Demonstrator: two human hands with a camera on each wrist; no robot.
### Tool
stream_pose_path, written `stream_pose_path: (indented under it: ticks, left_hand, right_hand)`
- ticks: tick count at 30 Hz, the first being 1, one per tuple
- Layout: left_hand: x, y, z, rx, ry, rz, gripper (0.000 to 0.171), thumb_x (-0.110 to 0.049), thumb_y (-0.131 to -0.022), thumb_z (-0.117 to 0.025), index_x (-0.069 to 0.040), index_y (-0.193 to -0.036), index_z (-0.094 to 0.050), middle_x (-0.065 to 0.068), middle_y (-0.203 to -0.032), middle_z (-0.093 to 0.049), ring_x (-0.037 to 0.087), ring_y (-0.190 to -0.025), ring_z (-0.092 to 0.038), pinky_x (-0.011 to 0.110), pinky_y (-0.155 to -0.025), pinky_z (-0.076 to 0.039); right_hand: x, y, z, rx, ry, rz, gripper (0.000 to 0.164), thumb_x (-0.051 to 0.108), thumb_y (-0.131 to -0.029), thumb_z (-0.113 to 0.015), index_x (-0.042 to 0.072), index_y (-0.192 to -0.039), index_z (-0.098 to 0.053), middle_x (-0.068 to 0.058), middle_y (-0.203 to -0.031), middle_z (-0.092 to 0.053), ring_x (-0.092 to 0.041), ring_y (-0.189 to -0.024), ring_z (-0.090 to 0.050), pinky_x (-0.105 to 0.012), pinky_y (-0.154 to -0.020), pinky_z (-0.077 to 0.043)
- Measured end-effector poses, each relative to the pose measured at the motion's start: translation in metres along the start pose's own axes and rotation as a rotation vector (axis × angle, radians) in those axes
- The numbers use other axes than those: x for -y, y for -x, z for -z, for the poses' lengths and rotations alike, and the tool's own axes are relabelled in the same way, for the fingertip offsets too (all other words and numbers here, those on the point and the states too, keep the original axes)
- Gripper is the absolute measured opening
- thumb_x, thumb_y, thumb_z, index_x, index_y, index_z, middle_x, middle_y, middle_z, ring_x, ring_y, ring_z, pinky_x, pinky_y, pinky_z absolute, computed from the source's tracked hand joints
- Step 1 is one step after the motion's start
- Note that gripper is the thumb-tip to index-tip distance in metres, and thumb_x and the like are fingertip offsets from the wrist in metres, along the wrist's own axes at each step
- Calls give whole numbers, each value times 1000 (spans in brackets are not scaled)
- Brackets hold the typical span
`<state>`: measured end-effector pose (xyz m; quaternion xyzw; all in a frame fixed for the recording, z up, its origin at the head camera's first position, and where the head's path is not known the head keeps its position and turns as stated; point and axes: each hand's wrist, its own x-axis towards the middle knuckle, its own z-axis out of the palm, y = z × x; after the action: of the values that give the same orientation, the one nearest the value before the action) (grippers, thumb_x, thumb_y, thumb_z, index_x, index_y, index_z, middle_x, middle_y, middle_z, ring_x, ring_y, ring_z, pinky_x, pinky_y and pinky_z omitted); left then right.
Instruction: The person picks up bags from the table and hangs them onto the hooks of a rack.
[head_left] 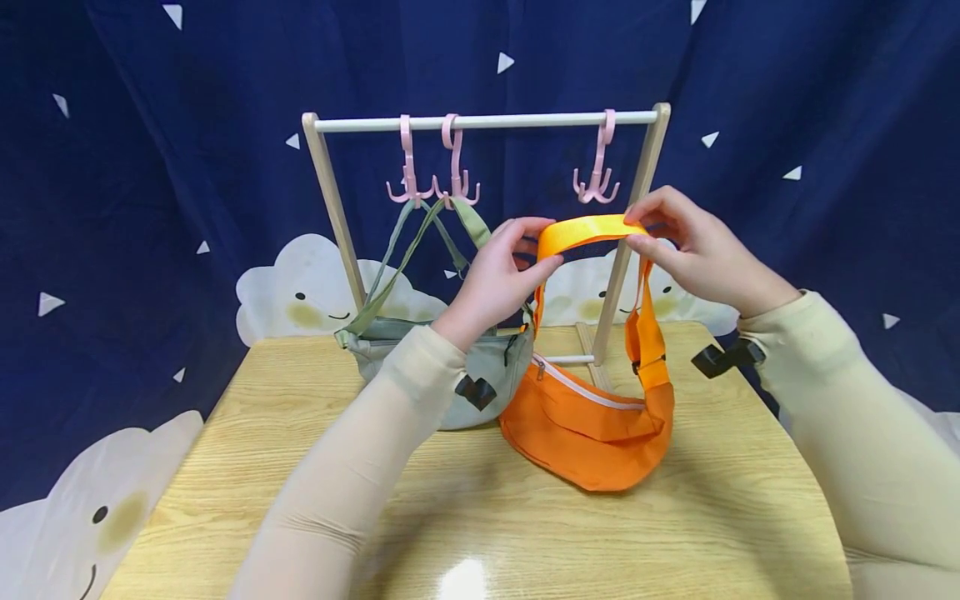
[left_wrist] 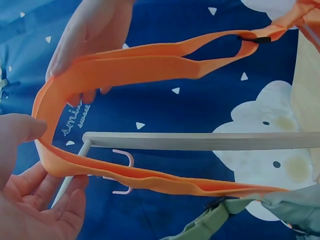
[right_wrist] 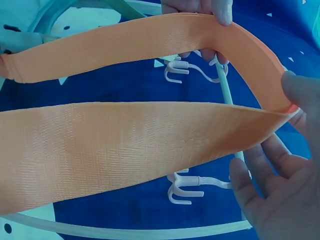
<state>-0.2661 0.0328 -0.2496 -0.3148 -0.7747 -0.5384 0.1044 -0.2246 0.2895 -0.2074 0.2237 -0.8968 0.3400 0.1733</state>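
An orange waist bag (head_left: pixel 592 425) hangs by its strap (head_left: pixel 588 232) from both hands, in front of the rack's right side. At the strap's left bend my left hand (head_left: pixel 506 271) pinches the webbing between thumb and fingers. My right hand (head_left: pixel 693 242) pinches the right bend the same way, so the strap spans level between them. A black buckle (head_left: pixel 649 363) shows on the right length of strap. Behind and above the strap, a pink hook (head_left: pixel 597 167) on the rail carries nothing. In the right wrist view the strap (right_wrist: pixel 125 145) loops widely across the picture.
A green-grey bag (head_left: pixel 405 350) hangs by its straps from two pink hooks (head_left: pixel 454 162) at the left, partly behind my left forearm. The wooden rack (head_left: pixel 330 200) with a white rail (head_left: pixel 525 122) stands on the wood-grain table (head_left: pixel 300 442). A dark blue curtain (head_left: pixel 150 167) is behind.
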Motion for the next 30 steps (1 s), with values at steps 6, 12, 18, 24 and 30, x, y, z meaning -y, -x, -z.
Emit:
stream_pose_path:
  ticks: [6,12,18,24,30]
  left_hand:
    - [-2,0,1,-20,-15,-19,46,-11,-97,-71,-7,-141,-56,10,-133,-58,22,-114,-61,39,-99,-53]
    - [-2,-1,0,-41,-89,-56,47,-12,-98,-69,-7,-143,-54,10,-136,-57,21,-121,-58,33,-104,-50]
    - [1,-3,-2,-64,-34,-70,47,-9,-99,-68,-6,-141,-49,11,-137,-55,21,-119,-60,25,-108,-47]
    - [5,-5,-4,-96,11,-74,31,-9,-100,-66,-9,-128,-51,11,-130,-54,22,-114,-61,26,-105,-52]
    - [8,-8,-6,-130,13,-63,22,-12,-101,-66,-8,-120,-55,11,-128,-54,23,-114,-60,32,-106,-52]
  right_hand:
    - [-1,-6,-1,-44,-33,28,27,14,-104,-61,5,-128,-54,-1,-113,-60,-9,-91,-60,-7,-80,-48]
    - [0,-9,-3,-91,-46,36,27,14,-104,-59,3,-129,-52,5,-114,-60,-8,-89,-60,-9,-77,-48]
    - [-1,-15,-6,-122,-72,50,28,14,-104,-59,3,-129,-52,9,-113,-60,-12,-89,-59,-13,-74,-47]
    - [-3,-21,-8,-138,-109,43,26,16,-105,-60,5,-127,-53,9,-114,-61,-12,-92,-59,-14,-78,-48]
    - [-5,-27,-12,-157,-137,24,26,16,-105,-59,4,-127,-53,5,-108,-62,-17,-91,-58,-15,-78,-49]
